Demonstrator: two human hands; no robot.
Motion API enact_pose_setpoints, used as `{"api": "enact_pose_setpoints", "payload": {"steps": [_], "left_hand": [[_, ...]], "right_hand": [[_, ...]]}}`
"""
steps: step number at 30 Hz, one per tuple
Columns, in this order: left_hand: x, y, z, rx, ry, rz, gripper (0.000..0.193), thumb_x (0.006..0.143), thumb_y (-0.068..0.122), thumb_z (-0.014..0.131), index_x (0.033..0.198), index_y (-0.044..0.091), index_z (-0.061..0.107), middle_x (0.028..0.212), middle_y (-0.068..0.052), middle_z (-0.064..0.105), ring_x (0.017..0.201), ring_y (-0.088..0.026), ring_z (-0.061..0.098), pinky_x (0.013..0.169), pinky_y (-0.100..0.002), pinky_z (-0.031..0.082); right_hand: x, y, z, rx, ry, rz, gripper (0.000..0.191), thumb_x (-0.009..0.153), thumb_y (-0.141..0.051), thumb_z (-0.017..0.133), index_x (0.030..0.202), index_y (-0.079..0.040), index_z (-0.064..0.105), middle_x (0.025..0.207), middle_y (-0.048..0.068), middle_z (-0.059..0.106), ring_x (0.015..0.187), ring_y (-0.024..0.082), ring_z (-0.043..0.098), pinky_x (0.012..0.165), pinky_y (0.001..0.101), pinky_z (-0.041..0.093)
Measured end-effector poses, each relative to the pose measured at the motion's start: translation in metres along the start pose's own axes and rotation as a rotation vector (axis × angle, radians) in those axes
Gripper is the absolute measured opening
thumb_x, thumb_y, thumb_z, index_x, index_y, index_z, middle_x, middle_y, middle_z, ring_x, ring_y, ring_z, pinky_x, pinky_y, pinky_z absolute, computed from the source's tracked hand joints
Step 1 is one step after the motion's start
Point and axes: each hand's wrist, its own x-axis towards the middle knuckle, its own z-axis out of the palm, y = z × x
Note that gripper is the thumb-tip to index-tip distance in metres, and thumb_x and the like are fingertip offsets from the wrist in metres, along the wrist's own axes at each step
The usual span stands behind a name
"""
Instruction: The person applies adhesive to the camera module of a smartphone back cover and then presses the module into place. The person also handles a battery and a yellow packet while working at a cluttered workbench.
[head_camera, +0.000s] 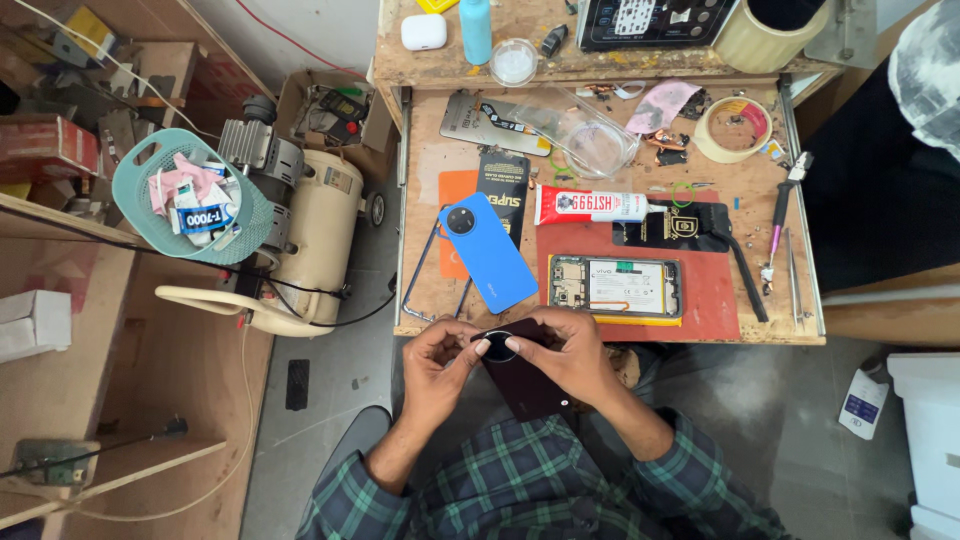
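Both of my hands hold a dark phone back cover (527, 385) just below the workbench's front edge. My left hand (437, 362) pinches its left side, with fingertips at the round camera ring (499, 347). My right hand (570, 355) grips the cover from the right, thumb on the ring. Just above them on a red mat (712, 290) lies an opened phone (615, 286) with its battery showing. A blue back cover (487, 254) lies tilted to its left.
A red-and-white glue tube (590, 205), a clear phone case (585, 135), tape rolls (735, 128), tweezers and a screwdriver (782, 215) lie on the wooden bench (425, 170). A cream air compressor (315, 235) and teal basket (185, 195) stand at left.
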Motion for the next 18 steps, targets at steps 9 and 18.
{"api": "enact_pose_setpoints", "payload": {"steps": [9, 18], "left_hand": [[-0.002, -0.007, 0.000, -0.057, 0.025, -0.067, 0.010, 0.094, 0.002, 0.075, 0.103, 0.000, 0.071, 0.088, 0.000, 0.069, 0.079, -0.005, 0.064, 0.070, -0.021, 0.053], [0.003, -0.013, 0.003, -0.154, -0.098, 0.002, 0.019, 0.093, 0.002, 0.078, 0.107, 0.001, 0.064, 0.091, 0.002, 0.065, 0.082, -0.003, 0.061, 0.074, -0.020, 0.051]], "right_hand": [[0.001, 0.013, 0.002, -0.063, 0.044, 0.001, 0.014, 0.089, -0.006, 0.076, 0.099, 0.003, 0.074, 0.084, 0.005, 0.075, 0.076, 0.007, 0.068, 0.065, 0.0235, 0.055], [0.000, 0.016, 0.000, 0.023, 0.182, -0.046, 0.019, 0.090, 0.000, 0.074, 0.107, 0.008, 0.073, 0.095, 0.009, 0.076, 0.085, 0.011, 0.070, 0.079, 0.0250, 0.056]]}}
